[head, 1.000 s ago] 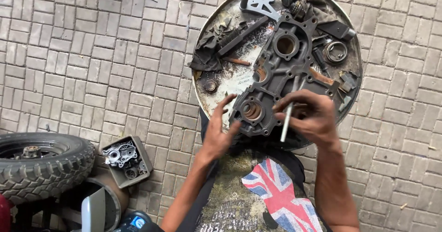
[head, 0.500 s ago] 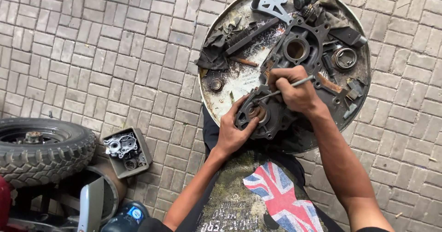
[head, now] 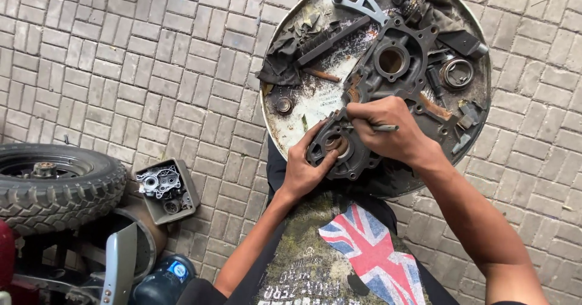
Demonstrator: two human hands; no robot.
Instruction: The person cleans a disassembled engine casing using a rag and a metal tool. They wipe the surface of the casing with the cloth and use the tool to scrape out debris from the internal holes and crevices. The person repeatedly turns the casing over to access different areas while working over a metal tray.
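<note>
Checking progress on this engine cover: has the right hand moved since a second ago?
Yes. The right hand came down and left onto the engine cover, toward its lower round hole, with the metal rod.

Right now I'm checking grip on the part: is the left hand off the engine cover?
No, the left hand clasps the near end of the dark engine cover.

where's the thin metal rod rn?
Head view, right of centre: the thin metal rod is gripped in the right hand, its tip at the near end of the grey engine cover, which the left hand steadies.
</note>
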